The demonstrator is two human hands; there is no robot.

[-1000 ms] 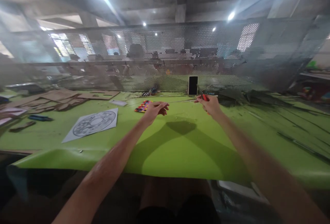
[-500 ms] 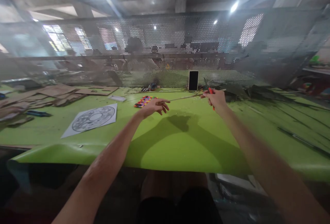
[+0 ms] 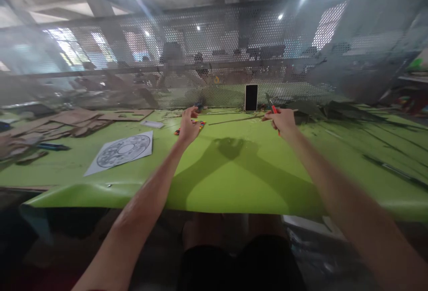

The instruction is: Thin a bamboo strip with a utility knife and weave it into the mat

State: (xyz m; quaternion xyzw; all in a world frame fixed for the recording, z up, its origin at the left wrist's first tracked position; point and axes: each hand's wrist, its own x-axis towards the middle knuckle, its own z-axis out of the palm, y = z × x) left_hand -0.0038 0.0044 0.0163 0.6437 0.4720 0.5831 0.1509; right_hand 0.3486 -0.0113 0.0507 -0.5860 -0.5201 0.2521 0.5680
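In the head view, a red-handled tool (image 3: 274, 110) and a thin strip (image 3: 236, 120) lie between the pinched fingers of the right hand (image 3: 283, 120), the strip's tip short of the left hand (image 3: 188, 126), whose fingers curl loosely apart. Both arms (image 3: 149, 201) reach forward.

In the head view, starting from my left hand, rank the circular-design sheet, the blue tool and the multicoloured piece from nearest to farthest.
From the left hand:
1. Multicoloured piece: right by the hand, partly hidden by it.
2. Circular-design sheet: to the left.
3. Blue tool: farther left, beyond the sheet.
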